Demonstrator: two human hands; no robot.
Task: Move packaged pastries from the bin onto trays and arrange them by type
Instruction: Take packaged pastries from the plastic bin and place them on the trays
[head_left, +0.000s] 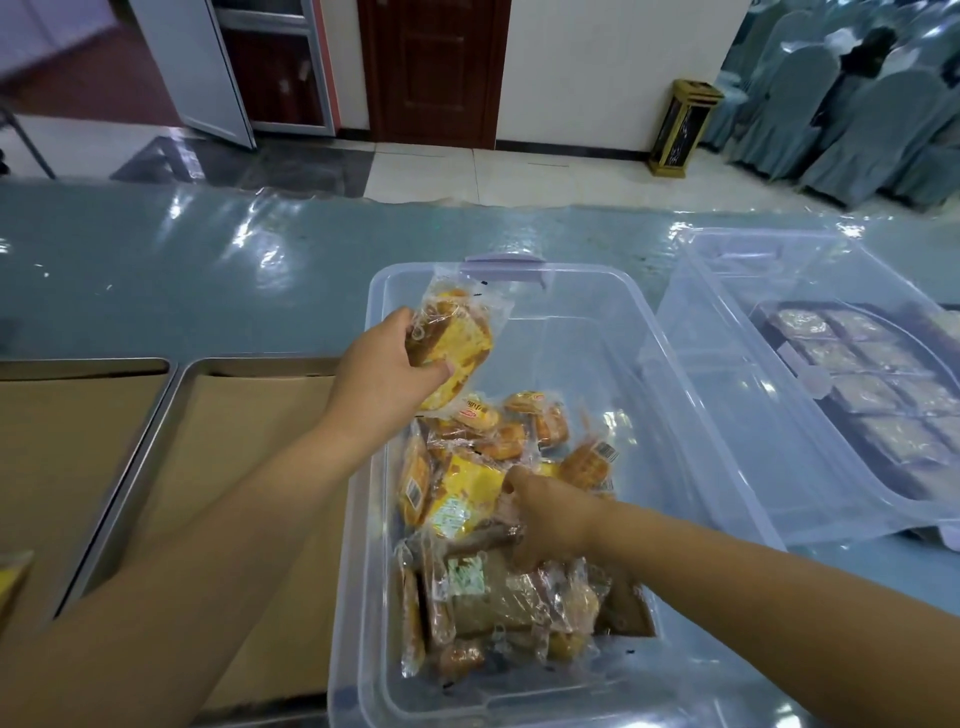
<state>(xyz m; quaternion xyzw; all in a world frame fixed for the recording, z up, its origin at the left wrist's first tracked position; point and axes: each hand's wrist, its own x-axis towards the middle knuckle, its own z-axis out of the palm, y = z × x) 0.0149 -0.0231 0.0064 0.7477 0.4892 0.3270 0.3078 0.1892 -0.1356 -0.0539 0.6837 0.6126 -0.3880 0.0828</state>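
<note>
Gripping pastry, left hand, right hand palm-down

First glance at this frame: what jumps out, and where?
At centre, the left hand holds a wrapped yellow cake slice above the clear bin. Just below, the right hand reaches into the pile of packaged pastries at the bin's near end; its fingers are buried, so its grip cannot be read. A paper-lined tray sits left of the bin.
</note>
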